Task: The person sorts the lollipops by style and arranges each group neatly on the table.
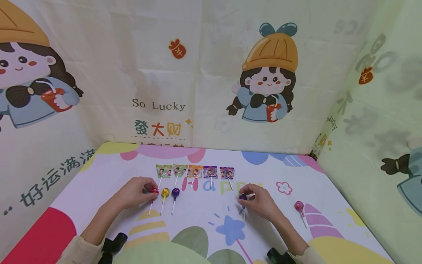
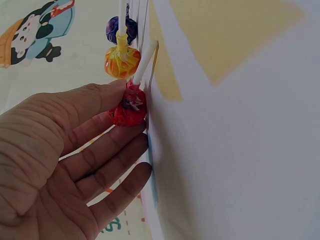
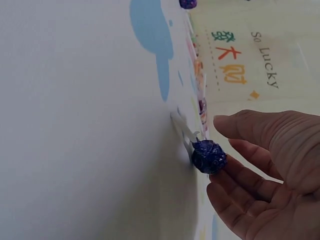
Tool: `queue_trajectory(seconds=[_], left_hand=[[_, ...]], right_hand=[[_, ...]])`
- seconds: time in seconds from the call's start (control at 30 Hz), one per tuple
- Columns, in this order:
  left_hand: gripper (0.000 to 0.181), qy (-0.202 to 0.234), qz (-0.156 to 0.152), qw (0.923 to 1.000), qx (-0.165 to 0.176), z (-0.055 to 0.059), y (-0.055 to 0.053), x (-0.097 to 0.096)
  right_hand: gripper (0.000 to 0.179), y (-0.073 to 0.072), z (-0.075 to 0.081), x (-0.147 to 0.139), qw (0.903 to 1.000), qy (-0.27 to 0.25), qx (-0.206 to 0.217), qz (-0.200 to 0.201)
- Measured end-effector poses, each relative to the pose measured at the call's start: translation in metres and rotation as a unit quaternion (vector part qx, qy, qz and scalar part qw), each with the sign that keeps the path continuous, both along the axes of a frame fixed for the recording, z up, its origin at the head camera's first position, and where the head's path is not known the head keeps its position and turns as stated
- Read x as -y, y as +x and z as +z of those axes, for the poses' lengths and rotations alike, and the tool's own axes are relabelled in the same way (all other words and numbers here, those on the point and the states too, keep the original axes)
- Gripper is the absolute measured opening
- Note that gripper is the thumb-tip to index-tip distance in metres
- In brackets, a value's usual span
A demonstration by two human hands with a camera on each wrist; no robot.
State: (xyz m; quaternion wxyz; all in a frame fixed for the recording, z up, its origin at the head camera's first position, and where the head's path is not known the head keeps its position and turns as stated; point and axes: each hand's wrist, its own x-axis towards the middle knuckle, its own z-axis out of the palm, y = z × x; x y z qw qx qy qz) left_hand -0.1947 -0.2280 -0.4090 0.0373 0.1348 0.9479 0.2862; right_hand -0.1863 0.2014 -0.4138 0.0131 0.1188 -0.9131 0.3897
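Observation:
My left hand (image 1: 136, 193) pinches a red-wrapped lollipop (image 2: 130, 111) between thumb and fingers at its candy head. Its white stick points toward the near side of the table. Just right of it lie a yellow lollipop (image 1: 165, 192) and a dark purple lollipop (image 1: 176, 192), side by side. Farther right, my right hand (image 1: 260, 202) is at another dark purple lollipop (image 3: 209, 157). In the right wrist view the fingers touch that candy head, while the thumb stands apart from it.
Behind these lies a row of several flat lollipops in printed wrappers, among them a green one (image 1: 163, 171), an orange one (image 1: 195, 171) and a purple one (image 1: 210, 171). A pink lollipop (image 1: 299, 206) lies at the right. Printed cloth walls (image 1: 211, 80) surround the patterned table (image 1: 197, 209).

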Motion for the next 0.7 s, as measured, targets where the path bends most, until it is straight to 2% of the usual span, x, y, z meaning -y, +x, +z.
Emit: queue_trajectory(seconds=[0.37, 0.7], left_hand=[[0.017, 0.001, 0.005, 1.0000, 0.002, 0.0009, 0.0007, -0.0013], [0.017, -0.001, 0.007, 1.0000, 0.005, 0.0002, 0.0006, -0.0017]], right_hand=[[0.018, -0.0017, -0.0055, -0.0030, 0.9995, -0.004, 0.031, 0.008], [0.015, -0.0029, -0.0082, -0.0034, 0.9995, -0.004, 0.024, 0.020]])
